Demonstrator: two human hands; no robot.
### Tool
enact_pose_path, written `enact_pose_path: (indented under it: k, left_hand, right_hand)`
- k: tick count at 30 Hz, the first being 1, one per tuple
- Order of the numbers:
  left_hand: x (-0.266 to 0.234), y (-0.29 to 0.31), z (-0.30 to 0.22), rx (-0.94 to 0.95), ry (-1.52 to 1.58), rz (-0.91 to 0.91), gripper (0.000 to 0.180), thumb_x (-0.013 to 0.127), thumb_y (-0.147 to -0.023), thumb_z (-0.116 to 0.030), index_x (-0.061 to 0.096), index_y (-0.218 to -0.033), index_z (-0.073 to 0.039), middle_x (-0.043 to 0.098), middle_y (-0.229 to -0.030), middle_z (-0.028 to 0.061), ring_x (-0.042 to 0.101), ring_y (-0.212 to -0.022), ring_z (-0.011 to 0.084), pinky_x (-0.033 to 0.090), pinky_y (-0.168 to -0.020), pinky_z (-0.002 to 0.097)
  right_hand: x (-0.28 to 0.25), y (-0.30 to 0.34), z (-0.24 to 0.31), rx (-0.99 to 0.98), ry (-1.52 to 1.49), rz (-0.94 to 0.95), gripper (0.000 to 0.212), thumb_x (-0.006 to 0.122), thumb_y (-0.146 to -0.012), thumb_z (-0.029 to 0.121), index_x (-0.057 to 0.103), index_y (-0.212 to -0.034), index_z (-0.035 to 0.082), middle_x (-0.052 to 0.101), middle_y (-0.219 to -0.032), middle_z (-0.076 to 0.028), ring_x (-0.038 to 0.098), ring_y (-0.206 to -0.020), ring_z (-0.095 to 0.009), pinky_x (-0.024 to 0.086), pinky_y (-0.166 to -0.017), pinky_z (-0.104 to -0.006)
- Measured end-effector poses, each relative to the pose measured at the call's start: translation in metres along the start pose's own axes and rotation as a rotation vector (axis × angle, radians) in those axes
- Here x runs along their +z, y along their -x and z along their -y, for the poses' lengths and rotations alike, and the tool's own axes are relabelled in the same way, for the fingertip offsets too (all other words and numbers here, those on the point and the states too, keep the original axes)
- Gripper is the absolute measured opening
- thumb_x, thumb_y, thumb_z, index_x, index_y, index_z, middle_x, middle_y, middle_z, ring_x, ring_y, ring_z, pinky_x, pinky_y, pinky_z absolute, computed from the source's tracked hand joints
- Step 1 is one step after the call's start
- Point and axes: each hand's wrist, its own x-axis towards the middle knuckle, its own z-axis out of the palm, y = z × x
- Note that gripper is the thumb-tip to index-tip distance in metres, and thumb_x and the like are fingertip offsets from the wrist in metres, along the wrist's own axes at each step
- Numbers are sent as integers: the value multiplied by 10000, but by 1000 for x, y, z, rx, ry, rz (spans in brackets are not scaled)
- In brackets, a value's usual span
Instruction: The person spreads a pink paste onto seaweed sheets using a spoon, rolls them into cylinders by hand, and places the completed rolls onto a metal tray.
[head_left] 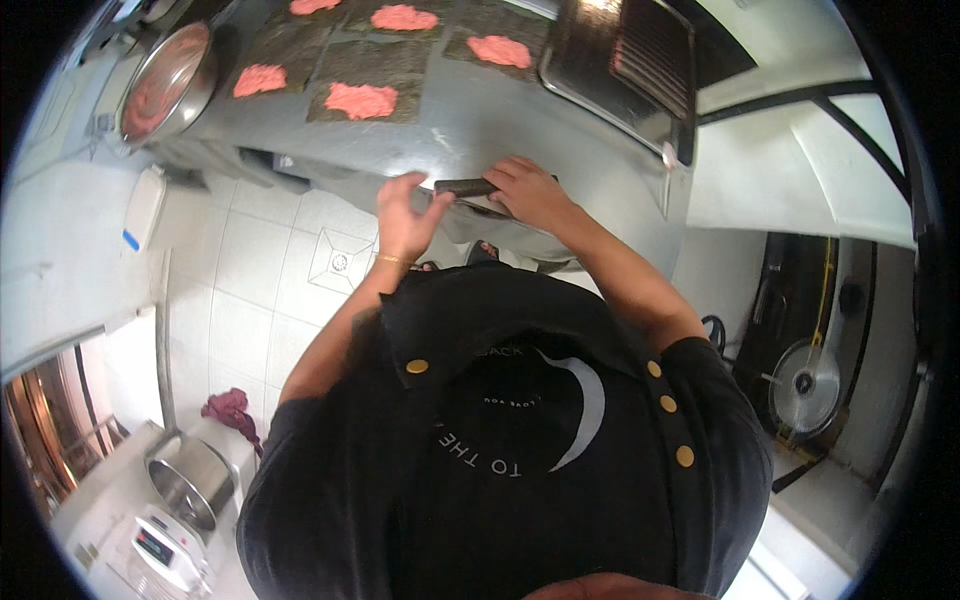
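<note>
A dark seaweed roll (464,187) lies crosswise along the near edge of the steel table (440,145). My right hand (528,192) is closed over its right part, hiding that end. At the roll's left end is my left hand (404,218), its thumb close to the tip and its fingers apart from the thumb. Farther back, flat seaweed sheets (370,62) are spread out, several bearing pink paste (361,100). Another patch of pink paste (499,51) lies on a sheet to the right.
A steel bowl (196,95) smeared with pink paste stands at the far left. To the back right is a dark metal tray (590,75) holding a stack of dark rolls (652,62). A spoon (668,170) lies beside it. Lower left are a scale (168,548) and a steel pot (190,482).
</note>
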Motion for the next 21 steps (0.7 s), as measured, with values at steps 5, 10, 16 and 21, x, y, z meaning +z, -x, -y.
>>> enact_pose_path:
  k: [5,10,16,21]
  left_hand:
    - [-17,22,20,-1078,1311,187,717,563,-1040,-627,559,-1361,15,694,-1218,207,715,-1038,337,583,-970,470]
    - [-22,12,22,-885,1437,253,469,576,-1097,-403,620,-1308,13,738,-1217,199,757,-1056,332,613,-960,431]
    - [-36,10,13,-599,1054,209,398,805,-894,29,660,-1264,32,755,-1031,66,715,-908,107,595,-802,256]
    - [-44,-4,-35,-435,1121,-24,459,804,-880,68,653,-1310,10,717,-1024,1,675,-914,79,568,-828,240]
  right_hand:
    - [6,-30,20,-121,16,35,376,730,-935,268,657,-1252,80,679,-1198,-118,622,-1207,-335,471,-1087,-458]
    - [7,-42,27,-173,-49,47,425,762,-908,259,645,-1276,82,679,-1205,-122,621,-1209,-350,473,-1076,-467]
    - [-13,-43,31,-17,-269,62,473,822,-836,226,667,-1257,75,690,-1194,-142,628,-1176,-378,493,-1024,-488]
    - [-33,-44,35,69,-385,81,434,829,-823,223,703,-1207,66,715,-1098,-181,680,-1061,-385,531,-921,-481]
